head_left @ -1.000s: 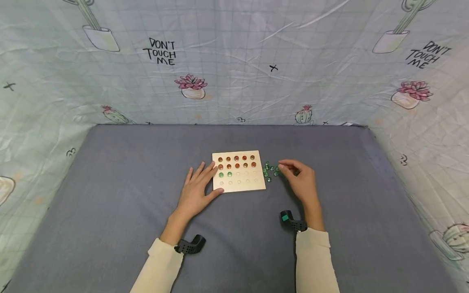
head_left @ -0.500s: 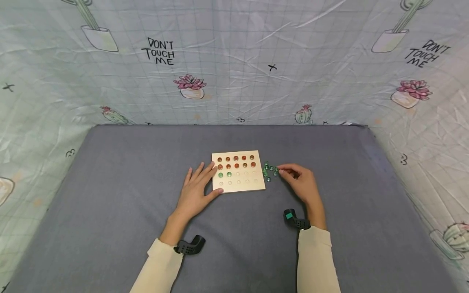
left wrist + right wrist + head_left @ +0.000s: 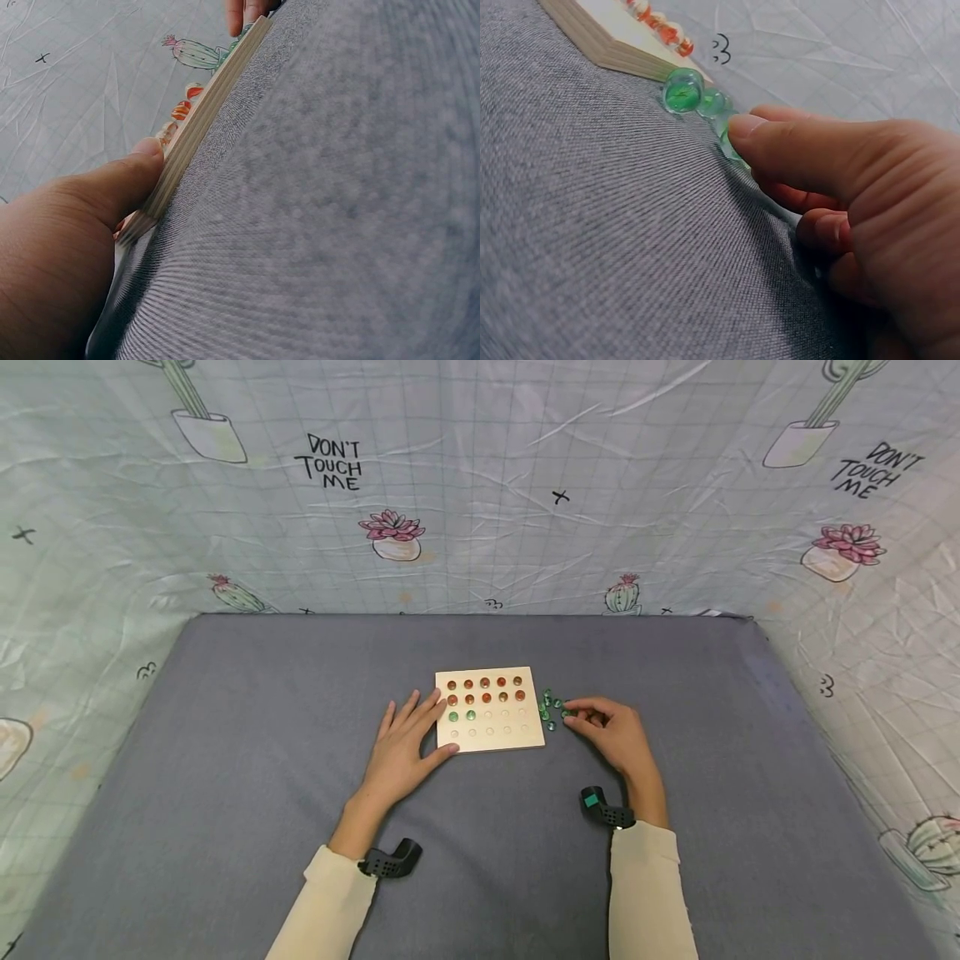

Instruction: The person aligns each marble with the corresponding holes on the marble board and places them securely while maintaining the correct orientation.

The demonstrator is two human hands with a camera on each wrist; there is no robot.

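Note:
A pale wooden board [image 3: 489, 742] with rows of shallow round hollows lies on the grey cloth. Orange-red marbles [image 3: 486, 697] fill its two far rows, and two green marbles [image 3: 470, 715] sit at the left of the third row. My left hand [image 3: 401, 747] rests on the board's left edge with fingers spread, the thumb at the near corner. Right of the board lies a loose cluster of green glass marbles [image 3: 682, 91]. There my right hand [image 3: 615, 735] pinches one green marble [image 3: 731, 144] between thumb and forefinger, the marble partly hidden by the thumb.
Grey cloth [image 3: 285, 735] covers the table. A light printed curtain [image 3: 480, 527] hangs behind and at both sides. Each wrist wears a black camera band [image 3: 392, 860].
My right hand has shifted slightly toward the green marbles and its thumb and forefinger have come down onto one. The left hand and the board stay in place.

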